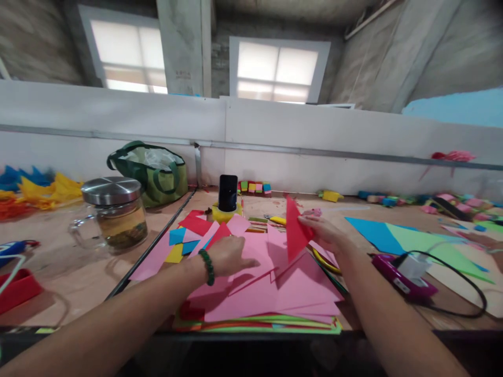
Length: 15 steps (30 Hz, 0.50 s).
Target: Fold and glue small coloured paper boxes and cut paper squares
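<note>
My right hand [324, 230] pinches a red sheet of paper [295, 230] that stands tilted, a triangular shape from this side, above a spread of pink paper sheets [259, 298]. My left hand [230, 256], with a green bead bracelet at its wrist, rests low over the same sheets. Its thumb is stretched out to the right, apart from the other fingers, which are partly hidden. Just beyond that hand lie another red paper piece [218, 234] and small blue paper pieces [190, 247]. Layered green and orange sheets show under the pink ones at the table edge.
A phone [228, 192] stands upright in a yellow holder. Left are a lidded glass mug [120, 222] and a green bag [167, 180]. On the right, a purple power strip [404, 277] with a cable sits near blue and green sheets [424, 248]. Folded paper pieces line the back.
</note>
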Tool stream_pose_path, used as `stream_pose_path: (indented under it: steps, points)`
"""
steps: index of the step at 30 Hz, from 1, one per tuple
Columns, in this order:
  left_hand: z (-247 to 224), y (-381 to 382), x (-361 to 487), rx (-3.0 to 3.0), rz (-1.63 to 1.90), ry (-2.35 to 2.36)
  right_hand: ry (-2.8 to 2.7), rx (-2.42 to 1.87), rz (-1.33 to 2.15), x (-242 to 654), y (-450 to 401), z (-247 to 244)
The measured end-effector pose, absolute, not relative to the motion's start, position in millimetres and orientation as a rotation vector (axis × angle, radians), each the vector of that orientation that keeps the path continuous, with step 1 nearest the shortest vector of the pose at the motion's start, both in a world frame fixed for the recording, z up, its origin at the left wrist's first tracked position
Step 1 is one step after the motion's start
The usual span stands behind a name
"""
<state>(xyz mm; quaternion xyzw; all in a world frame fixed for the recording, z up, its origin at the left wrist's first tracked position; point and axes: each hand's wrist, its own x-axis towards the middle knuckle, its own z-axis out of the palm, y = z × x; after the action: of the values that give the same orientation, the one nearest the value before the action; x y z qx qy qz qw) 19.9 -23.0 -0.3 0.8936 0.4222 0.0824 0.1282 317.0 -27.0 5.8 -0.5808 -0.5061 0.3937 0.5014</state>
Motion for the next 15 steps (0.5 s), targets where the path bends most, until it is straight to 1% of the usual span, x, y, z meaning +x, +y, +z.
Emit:
stream_pose_path:
  steps: [4, 8, 11, 15]
  points:
    - [-9, -21, 35, 2.583, 0.189, 1.251, -1.406, -1.618, 0.845, 306, -19, -17]
    - [-23, -1, 32, 2.308, 0.271, 1.187, -1.528, -1.754, 0.713, 305, -10, -31]
    - [-31, 7, 29, 2.016, 0.397, 1.140, -1.554, -1.767, 0.653, 304, -9, -30]
    - [-29, 3, 29, 1.838, 0.488, 1.026, -1.488, -1.677, 0.662, 300, -19, -14]
